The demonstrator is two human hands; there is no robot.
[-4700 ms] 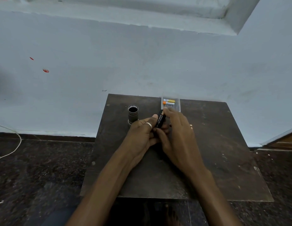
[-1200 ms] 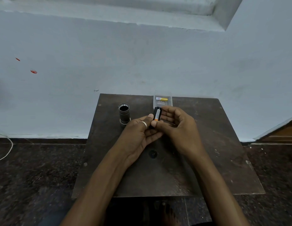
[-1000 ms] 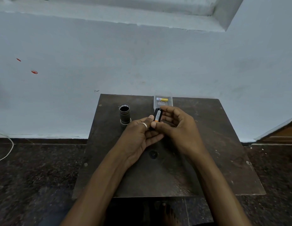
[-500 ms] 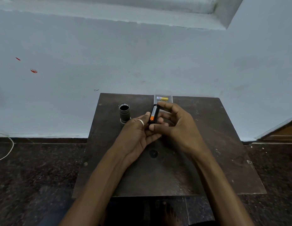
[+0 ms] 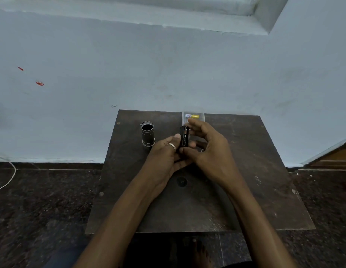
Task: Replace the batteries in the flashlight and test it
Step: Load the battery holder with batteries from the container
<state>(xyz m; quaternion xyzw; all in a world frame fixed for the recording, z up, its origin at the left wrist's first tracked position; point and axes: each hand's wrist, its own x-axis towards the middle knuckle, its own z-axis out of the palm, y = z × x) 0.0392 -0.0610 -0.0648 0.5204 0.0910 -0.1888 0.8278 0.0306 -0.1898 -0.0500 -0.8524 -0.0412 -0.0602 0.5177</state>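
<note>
A black battery holder (image 5: 184,136) stands almost upright between my two hands above the middle of the dark table (image 5: 255,171). My left hand (image 5: 166,157), a ring on one finger, grips its lower part with the thumb against its side. My right hand (image 5: 211,149) pinches the holder's base with thumb and fingers, and its index finger curls over the top. The grey flashlight body (image 5: 147,133) stands upright, open end up, to the left of my hands. A clear plastic case (image 5: 193,118) with a yellow battery (image 5: 193,116) lies behind my right hand.
A small black round cap (image 5: 181,181) lies on the table under my wrists. The table stands against a pale blue wall (image 5: 168,64). Dark speckled floor surrounds it, with a white cable (image 5: 7,176) at the left. My bare foot (image 5: 199,252) shows below the table's front edge.
The holder has been turned in my fingers: the orange battery face seen half a second ago now faces away and a black side shows. My hands stay in the same place.
</note>
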